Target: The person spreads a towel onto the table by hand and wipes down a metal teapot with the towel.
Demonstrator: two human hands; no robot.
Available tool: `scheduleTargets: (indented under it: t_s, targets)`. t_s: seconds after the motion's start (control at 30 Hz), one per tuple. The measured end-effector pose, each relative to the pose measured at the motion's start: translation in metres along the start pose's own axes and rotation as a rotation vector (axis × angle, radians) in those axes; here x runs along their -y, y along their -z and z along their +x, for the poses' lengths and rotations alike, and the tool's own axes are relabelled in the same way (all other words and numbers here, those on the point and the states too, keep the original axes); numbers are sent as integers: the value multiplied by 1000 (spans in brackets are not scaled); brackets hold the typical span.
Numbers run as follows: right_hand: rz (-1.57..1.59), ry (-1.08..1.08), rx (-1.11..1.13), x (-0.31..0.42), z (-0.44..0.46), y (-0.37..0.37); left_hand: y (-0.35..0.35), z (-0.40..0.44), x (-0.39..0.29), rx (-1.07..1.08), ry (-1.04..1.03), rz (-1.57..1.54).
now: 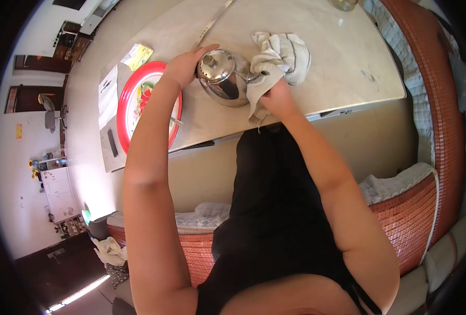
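A shiny metal kettle [229,83] with a domed lid stands on the pale table. Against its left side rests my left hand [183,67], fingers curved round the rim by the lid. My right hand [279,100] grips a white cloth [264,86] at the kettle's spout, on the right; its fingertips are partly hidden by the cloth. Beyond that hand, a bunched white towel with dark stripes [295,55] lies on the table. Whether the cloth and towel are one piece I cannot tell.
A red-rimmed tray [124,110] with a flower pattern lies left, partly behind my left forearm. Near it are a yellow packet [140,56], white paper [107,94] and a dark remote-like object [112,143]. A glass item [345,4] stands at the far edge.
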State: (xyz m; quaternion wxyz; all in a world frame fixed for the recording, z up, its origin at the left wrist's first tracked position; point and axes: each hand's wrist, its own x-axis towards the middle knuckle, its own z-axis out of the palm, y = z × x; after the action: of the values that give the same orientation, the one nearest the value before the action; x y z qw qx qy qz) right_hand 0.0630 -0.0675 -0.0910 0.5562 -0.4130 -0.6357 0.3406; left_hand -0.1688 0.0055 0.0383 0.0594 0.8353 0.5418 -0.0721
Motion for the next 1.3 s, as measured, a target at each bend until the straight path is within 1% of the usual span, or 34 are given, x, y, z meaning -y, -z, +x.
scheduleTargets:
  t_s: [0.07,0.1,0.2,0.27,0.3,0.37,0.4,0.47,0.5,0.57,0.6,0.67,0.7,0.77,0.8,0.87,0.9,0.97,1.0,1.03,1.07,1.17,1.27,1.3]
  targets:
    - [-57,32,-6,10,0,-3,-4,9,8,-104,-64,70]
    - [-71,12,15,5,-2,-6,-5,11,7,-155,-93,103]
    - [-118,-24,66,-4,-7,-17,-2,18,11,-138,-80,167]
    - [-159,-13,76,2,-2,-21,-7,25,19,-245,-157,212]
    - [-210,53,25,1,0,-25,-9,28,22,-301,-195,236]
    - [-306,192,-75,-2,1,-33,-14,32,27,-378,-198,292]
    - [-311,209,-85,-2,-1,-35,-16,32,28,-414,-197,322]
    - [-316,248,-107,-3,-4,-38,-18,35,28,-449,-154,399]
    - [-301,201,-49,-12,-7,-37,-18,34,26,-464,-131,439]
    - [-276,112,63,-35,-12,-30,-8,29,9,-383,-31,502]
    - [-283,118,72,-36,-10,-26,-3,24,5,-342,20,529]
    - [-302,127,93,-34,-5,-16,-16,26,16,-383,102,249]
    - [-253,162,101,-26,0,-12,-25,31,23,-405,139,108]
    - [-147,222,113,4,11,-7,-49,34,43,-530,33,-88]
    - [-52,162,181,15,15,-5,-57,32,48,-584,-27,-183]
    - [139,33,312,30,21,-6,-59,31,46,-644,-93,-180]
    - [156,-13,314,28,20,-7,-60,31,43,-671,-127,-179]
    - [188,-106,315,20,17,-8,-49,23,36,-537,-50,-118]
    - [187,-84,314,21,18,-8,-44,21,34,-471,-12,-91]
    - [185,-67,312,25,16,-9,-42,20,33,-468,-5,-95]
    - [185,-51,306,26,13,-11,-42,20,33,-462,0,-98]
    - [-163,291,27,4,0,-22,-39,18,32,-461,-6,-78]
    - [-100,-17,-139,-19,-27,-27,-42,17,32,-456,-7,-92]
    - [-122,-103,-146,-18,-34,-28,-42,19,33,-455,-10,-97]
